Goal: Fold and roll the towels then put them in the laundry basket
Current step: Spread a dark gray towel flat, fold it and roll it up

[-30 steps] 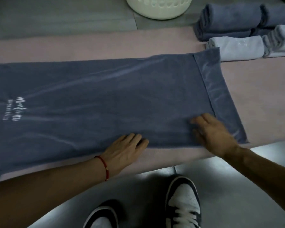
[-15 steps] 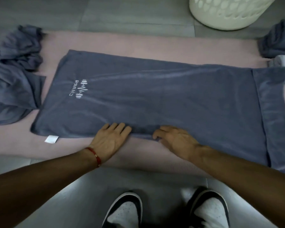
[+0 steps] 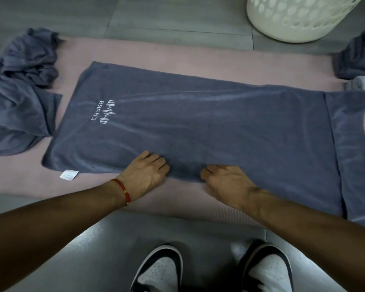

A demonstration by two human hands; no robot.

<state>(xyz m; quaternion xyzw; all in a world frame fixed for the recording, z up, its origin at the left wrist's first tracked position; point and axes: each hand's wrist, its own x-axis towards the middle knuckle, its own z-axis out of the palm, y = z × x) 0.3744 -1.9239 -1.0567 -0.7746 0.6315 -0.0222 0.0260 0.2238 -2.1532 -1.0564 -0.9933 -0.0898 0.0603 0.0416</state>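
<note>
Flat on a pink ribbed mat (image 3: pixel 177 60): a long slate-blue towel (image 3: pixel 198 123), plush and faintly sheened, white embroidered logo (image 3: pixel 104 112) near its left end, white care tag (image 3: pixel 69 174) at the near left corner, a folded band along the right end. At the towel's near edge, left hand (image 3: pixel 145 175) and right hand (image 3: pixel 226 182) side by side, fingers curled at the hem, grip itself hard to tell. Beyond: crumpled blue towels (image 3: pixel 19 91) at left, rolled towels (image 3: pixel 358 60) at right, a cream perforated plastic basket (image 3: pixel 299 17) on the grey floor.
</note>
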